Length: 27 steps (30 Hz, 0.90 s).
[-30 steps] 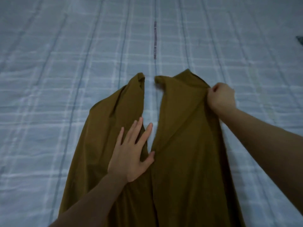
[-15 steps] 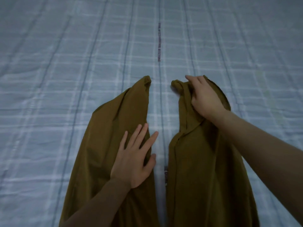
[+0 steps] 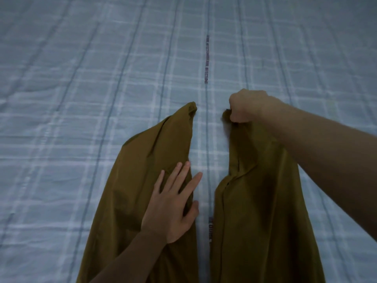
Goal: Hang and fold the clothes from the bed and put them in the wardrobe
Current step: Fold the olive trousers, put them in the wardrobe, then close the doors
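An olive-brown garment [image 3: 255, 211] lies on the bed with two long parts side by side and a strip of sheet between them. My left hand [image 3: 173, 203] lies flat with spread fingers on the inner edge of the left part [image 3: 142, 170]. My right hand [image 3: 244, 106] is curled into a fist and grips the far tip of the right part, with the fabric bunched under it.
The bed [image 3: 102, 78] is covered by a pale blue plaid sheet that fills the view. A dark printed line [image 3: 207, 58] runs down its middle. The wardrobe is out of view.
My right hand went from the outer edge of the right part to its far tip and closed on it. The two parts have spread apart. My left hand stayed pressed in place.
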### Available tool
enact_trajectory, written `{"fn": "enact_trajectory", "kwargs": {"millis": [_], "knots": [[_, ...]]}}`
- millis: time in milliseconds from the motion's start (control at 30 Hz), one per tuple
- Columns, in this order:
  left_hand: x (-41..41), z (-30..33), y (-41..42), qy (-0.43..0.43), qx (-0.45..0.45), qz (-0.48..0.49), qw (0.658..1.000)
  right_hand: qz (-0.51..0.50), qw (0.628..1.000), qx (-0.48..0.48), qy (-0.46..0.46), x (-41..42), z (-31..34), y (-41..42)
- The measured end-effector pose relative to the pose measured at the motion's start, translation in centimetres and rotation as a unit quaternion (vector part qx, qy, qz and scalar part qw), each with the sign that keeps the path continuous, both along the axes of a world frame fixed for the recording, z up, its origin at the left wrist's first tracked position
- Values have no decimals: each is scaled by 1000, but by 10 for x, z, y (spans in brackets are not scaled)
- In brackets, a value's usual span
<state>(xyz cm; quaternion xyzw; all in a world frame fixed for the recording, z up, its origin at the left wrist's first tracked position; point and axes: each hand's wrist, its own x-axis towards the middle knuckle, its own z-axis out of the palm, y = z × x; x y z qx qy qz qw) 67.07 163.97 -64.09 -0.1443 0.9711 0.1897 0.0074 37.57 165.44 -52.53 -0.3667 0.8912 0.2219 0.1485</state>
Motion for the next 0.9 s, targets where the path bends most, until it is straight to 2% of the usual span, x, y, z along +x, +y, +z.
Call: {"fn": "enact_trajectory", "kwargs": {"millis": [33,67,133,167,200,233,300,333,400,433,467,533,567,600,667,700,733,767,800,833,867,900], "knots": [[0,0,0,0,2,0,1000,-59,996,-59,-38,-2,1,-2],[-1,0,0,0,3,1,1000,-146,974,-149,-87,-6,1,-6],[-1,0,-1,2,-2,-1,1000,-315,875,-322,-177,-8,-4,-14],[0,0,0,3,-4,-3,1000,-373,822,-372,-215,-7,-8,-16],[0,0,0,6,-4,-5,1000,-403,787,-395,-251,-6,-17,-15],[0,0,0,7,-2,-5,1000,-411,770,-401,-277,-3,-24,-13],[1,-1,-1,9,4,-4,1000,-373,787,-420,-256,5,-36,-8],[1,-1,-1,9,4,-2,1000,-329,811,-443,-193,12,-42,-3],[0,-2,0,11,0,-1,1000,-191,830,-522,-54,31,-48,8],[0,-2,1,13,0,-2,1000,-115,836,-534,-49,40,-54,15],[0,-2,1,16,3,-2,1000,-47,864,-495,-78,48,-63,21],[0,0,0,17,2,-4,1000,38,931,-344,-116,63,-81,33],[-1,2,0,8,2,-4,1000,44,942,-321,-84,67,-83,34],[-3,4,2,-8,4,-2,1000,21,936,-349,-38,71,-80,29],[-6,17,2,-35,41,0,999,-43,893,-448,13,91,-57,9],[-8,25,-4,-39,110,-5,993,-98,869,-483,-43,102,-43,-4],[-11,40,-15,-34,233,4,972,-182,841,-485,-157,110,-32,-19],[-11,55,-30,19,365,39,930,-275,798,-463,-271,114,-24,-31],[-10,65,-51,131,418,107,893,-341,763,-434,-337,116,-17,-41],[-10,71,-76,244,383,223,863,-377,735,-426,-370,114,-15,-47],[-11,71,-106,298,304,343,837,-395,707,-443,-385,112,-13,-52],[-13,72,-134,280,254,439,815,-404,674,-464,-409,109,-11,-54]]}}
